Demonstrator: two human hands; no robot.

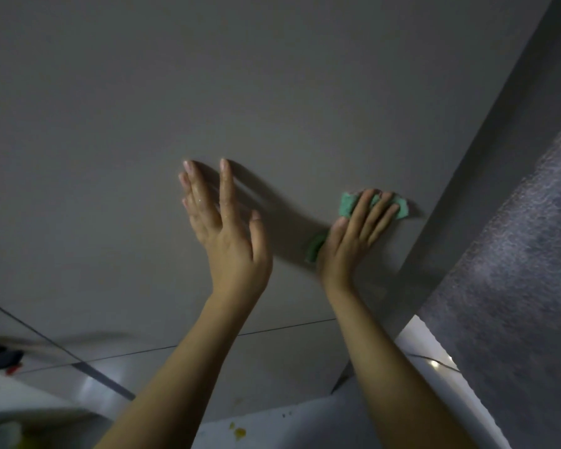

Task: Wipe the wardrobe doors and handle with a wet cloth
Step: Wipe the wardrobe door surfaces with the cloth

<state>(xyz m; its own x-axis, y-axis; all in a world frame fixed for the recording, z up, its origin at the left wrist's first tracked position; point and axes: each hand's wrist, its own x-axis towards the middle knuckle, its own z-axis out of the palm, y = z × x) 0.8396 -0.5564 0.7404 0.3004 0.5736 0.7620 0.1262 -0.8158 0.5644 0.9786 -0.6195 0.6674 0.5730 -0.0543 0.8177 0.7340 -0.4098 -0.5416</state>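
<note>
The green cloth (pixel 399 205) lies flat against the grey wardrobe door (pixel 272 92), close to the door's right edge, where a darker grey side panel (pixel 499 157) runs up at a slant. Most of the cloth is covered; 1 corner sticks out beyond the fingertips and another green fold (pixel 314 249) shows below the heel of the palm.

The right hand (pixel 353 241) presses the cloth to the door with its 4 fingers straight and slightly fanned, the thumb lying alongside. Nothing is curled round the cloth; it is pinned under an outstretched palm rather than grasped.

The left hand (pixel 227 228) is raised just beside it, to the left, also spread, fingers straight and pointing up. Its fingertips seem to reach the door surface, though I cannot tell whether the palm touches. It holds nothing, and its skin glistens as if wet. It throws a soft shadow on the door towards the right hand.

Lower down, a thin dark seam (pixel 143 351) crosses the door panel. At the right is a mottled grey textured surface (pixel 515 286). At the far lower left, blurred dark and red items (pixel 0 361) are too unclear to name. A yellow-orange blotch (pixel 238 432) marks the pale surface at the bottom.
</note>
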